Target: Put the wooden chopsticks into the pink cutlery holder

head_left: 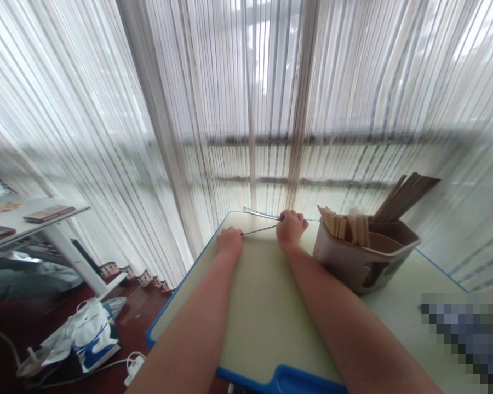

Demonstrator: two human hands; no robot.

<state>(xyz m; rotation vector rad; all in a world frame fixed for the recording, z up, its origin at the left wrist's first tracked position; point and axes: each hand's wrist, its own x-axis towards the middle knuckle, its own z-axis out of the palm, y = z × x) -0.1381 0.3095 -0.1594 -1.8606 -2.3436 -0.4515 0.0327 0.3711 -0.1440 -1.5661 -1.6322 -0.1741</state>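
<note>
My left hand is closed near the far left part of the pale tabletop. Its fingers are at the left end of a thin dark stick. To the right, my right hand is curled shut where that stick's other end meets it. A second slim strip, pale and shiny with a small bent tip, reaches left from the same fist above the dark one. Whether the two are joined inside my right hand is hidden. Both forearms stretch out over the tabletop.
Beside my right forearm stands a beige container with bundled light sticks and longer brown strips. A blue rim edges the table. White curtains hang behind. At left are another table and bags on the floor.
</note>
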